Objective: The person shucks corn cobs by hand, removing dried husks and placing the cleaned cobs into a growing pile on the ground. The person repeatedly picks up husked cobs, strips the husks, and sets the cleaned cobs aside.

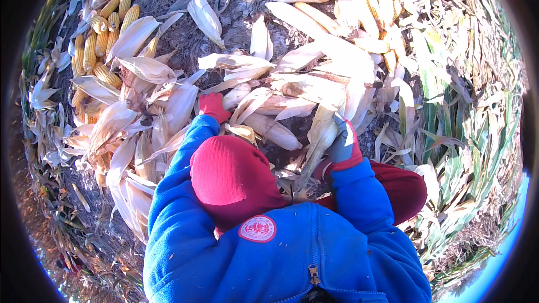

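Note:
My left hand [213, 107], in a red glove, is beside the near end of a husk-covered corn ear [237, 95]. Its fingers point down among the husks, so its grip is hidden. In my right hand [343, 141], gloved in red and grey, is a dry corn husk [322, 130] that hangs down toward my lap. Whether an ear is inside it cannot be told. Between my hands lies another corn ear in pale husk [273, 131], with loose husk leaves over the pile [290, 103].
Bare yellow corn ears [101, 44] are heaped at the left, beside a pile of stripped husks [126, 126]. More ears [379, 4] lie among sunlit husks at the upper right. Flattened corn stalks [463, 147] run along the right. My bent knees [233, 176] are close below my hands.

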`<state>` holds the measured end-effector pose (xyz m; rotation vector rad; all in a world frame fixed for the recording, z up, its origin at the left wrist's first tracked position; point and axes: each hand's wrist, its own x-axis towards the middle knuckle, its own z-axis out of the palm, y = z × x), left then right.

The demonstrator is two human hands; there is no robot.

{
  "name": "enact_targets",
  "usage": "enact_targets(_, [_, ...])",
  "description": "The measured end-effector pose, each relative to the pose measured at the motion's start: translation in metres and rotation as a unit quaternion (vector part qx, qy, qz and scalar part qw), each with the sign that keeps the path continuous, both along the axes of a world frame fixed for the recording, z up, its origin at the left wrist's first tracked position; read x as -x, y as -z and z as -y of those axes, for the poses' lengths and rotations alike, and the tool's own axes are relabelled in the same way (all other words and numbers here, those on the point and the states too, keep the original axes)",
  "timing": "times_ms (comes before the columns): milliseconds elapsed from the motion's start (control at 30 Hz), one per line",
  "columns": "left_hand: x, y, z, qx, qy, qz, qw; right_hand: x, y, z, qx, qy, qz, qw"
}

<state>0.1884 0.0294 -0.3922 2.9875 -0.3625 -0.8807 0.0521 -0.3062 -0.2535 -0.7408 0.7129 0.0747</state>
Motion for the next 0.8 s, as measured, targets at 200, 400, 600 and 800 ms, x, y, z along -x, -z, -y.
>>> enact_targets(200, [0.023, -0.055, 0.016, 0.126, 0.087, 0.160, 0.975, 0.007, -0.004, 0.004, -0.027, -0.040, -0.001, 0.999])
enact_targets(400, [0.038, -0.028, -0.092, -0.161, 0.201, 0.196, 0.946, 0.010, -0.020, 0.000, -0.068, -0.008, -0.004, 0.998])
enact_targets(600, [0.059, -0.137, -0.201, -0.066, -0.019, -0.019, 0.997, 0.007, -0.060, -0.002, -0.044, -0.019, 0.118, 0.992])
enact_targets(800, [0.024, -0.333, -0.097, 0.292, 0.000, 0.190, 0.937, -0.001, -0.113, 0.021, -0.143, 0.042, 0.215, 0.965])
